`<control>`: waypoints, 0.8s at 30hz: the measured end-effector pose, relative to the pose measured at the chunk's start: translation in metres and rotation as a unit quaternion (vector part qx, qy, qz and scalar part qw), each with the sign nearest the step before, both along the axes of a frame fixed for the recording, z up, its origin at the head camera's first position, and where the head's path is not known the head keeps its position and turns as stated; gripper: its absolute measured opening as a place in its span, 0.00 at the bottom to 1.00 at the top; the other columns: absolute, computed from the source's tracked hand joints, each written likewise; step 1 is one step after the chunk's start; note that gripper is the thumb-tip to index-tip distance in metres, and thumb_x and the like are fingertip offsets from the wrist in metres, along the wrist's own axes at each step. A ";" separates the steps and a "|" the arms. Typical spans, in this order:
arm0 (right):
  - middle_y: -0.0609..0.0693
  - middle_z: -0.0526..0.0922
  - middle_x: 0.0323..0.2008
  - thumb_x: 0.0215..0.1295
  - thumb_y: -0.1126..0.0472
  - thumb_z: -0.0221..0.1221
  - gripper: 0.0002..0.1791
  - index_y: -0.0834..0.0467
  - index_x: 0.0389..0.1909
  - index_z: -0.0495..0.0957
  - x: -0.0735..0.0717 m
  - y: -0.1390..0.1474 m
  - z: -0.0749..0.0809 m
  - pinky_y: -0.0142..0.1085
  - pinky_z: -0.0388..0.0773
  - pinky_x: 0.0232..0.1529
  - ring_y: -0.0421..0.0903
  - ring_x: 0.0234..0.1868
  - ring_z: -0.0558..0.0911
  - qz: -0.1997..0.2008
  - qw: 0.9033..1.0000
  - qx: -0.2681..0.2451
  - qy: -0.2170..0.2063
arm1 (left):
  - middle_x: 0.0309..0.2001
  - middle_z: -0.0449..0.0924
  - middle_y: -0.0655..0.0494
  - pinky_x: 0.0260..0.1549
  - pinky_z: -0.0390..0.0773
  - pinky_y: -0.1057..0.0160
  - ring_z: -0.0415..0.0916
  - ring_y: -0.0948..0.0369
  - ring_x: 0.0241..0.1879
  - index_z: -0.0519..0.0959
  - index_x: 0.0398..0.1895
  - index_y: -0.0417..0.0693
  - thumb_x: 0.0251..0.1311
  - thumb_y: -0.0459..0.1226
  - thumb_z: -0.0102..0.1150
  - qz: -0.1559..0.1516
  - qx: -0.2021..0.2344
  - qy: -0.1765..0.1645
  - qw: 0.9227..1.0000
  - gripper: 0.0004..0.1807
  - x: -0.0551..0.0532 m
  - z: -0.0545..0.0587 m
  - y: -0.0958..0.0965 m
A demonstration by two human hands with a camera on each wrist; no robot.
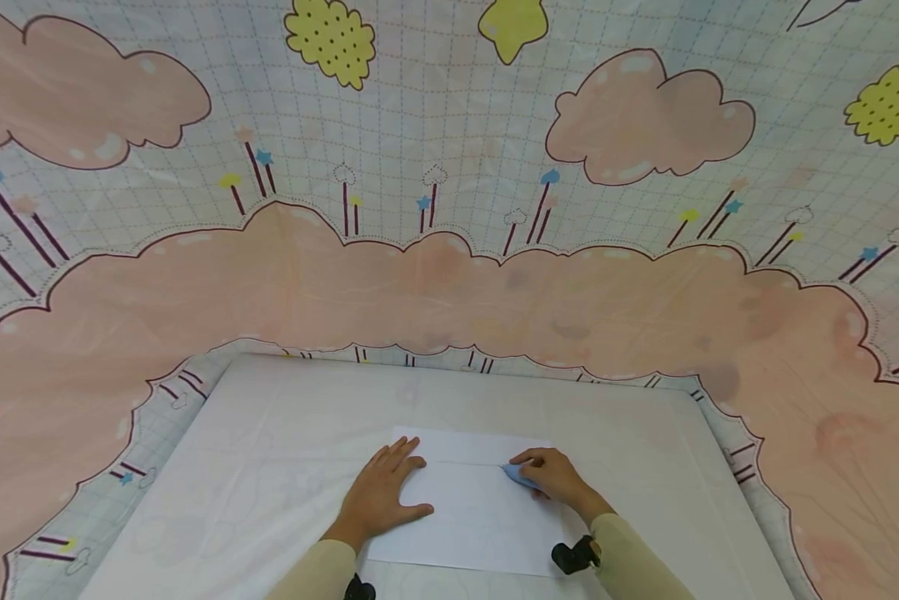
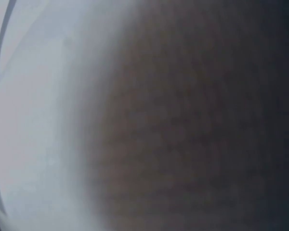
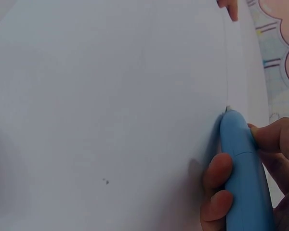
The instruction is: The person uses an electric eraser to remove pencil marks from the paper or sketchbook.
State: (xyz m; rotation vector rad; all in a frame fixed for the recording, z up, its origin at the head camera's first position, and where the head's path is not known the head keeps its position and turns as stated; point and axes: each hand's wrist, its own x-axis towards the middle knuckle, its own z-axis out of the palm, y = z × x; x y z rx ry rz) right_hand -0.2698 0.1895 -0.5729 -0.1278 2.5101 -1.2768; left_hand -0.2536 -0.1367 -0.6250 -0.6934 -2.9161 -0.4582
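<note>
Left hand [image 1: 380,496]: fingers spread on the white paper [image 1: 486,517], holding nothing; own wrist view too blurred to add detail. Right hand [image 1: 557,477]: grip closed around the blue tool [image 3: 245,173], digits on both sides of the barrel. Paper lies on the tabletop [image 1: 194,500]. Tool is over the paper's right part, its tip at one end of a thin line [image 3: 227,72] running toward the left hand. Drawn mark or slit: cannot tell.

Judgement: step in hand is working the tip along this line. Best practice: light, even pressure, constant tilt, wrist and forearm travelling together. Left palm should press the sheet flat, fingertips clear of the tip's path. No straightedge visible, so unsteady pressure could make the line wander.
</note>
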 end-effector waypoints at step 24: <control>0.47 0.78 0.25 0.65 0.63 0.57 0.14 0.57 0.49 0.84 0.001 0.008 0.002 0.28 0.65 0.16 0.41 0.17 0.74 -0.012 1.000 0.000 -0.003 | 0.75 0.59 0.59 0.74 0.56 0.51 0.53 0.56 0.76 0.74 0.58 0.62 0.48 0.75 0.53 0.002 -0.001 -0.001 1.000 0.41 -0.001 -0.001 0.001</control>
